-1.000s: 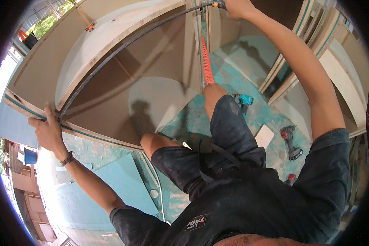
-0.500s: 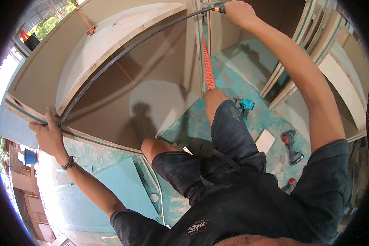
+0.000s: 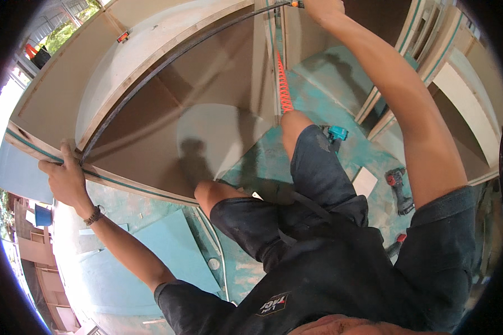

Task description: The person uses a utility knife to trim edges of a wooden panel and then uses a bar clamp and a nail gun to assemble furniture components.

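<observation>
The long dark bar clamp (image 3: pixel 257 13) stretches across the front of the brown cabinet (image 3: pixel 218 72), and my right hand (image 3: pixel 323 8), partly cut off up top, wraps around its orange-tipped end. Down at the other end my left hand (image 3: pixel 67 177) sits on the wooden edge (image 3: pixel 129 188), thumb and forefinger spread; hidden fingers, so I can't tell whether they grip. Orange coiled hose (image 3: pixel 284 89) just beyond my knee!

A long dark metal bar (image 3: pixel 159 65), prob. a clamp, its R end w/ orange fitting (image 3: pixel 296 4) part-hidden, runs diagonally across a pale wooden cabinet (image 3: pixel 229 67) w/ curved shelf (image 3: pixel 134 53) & green-striped edges (image 3: pixel 123 186).
</observation>
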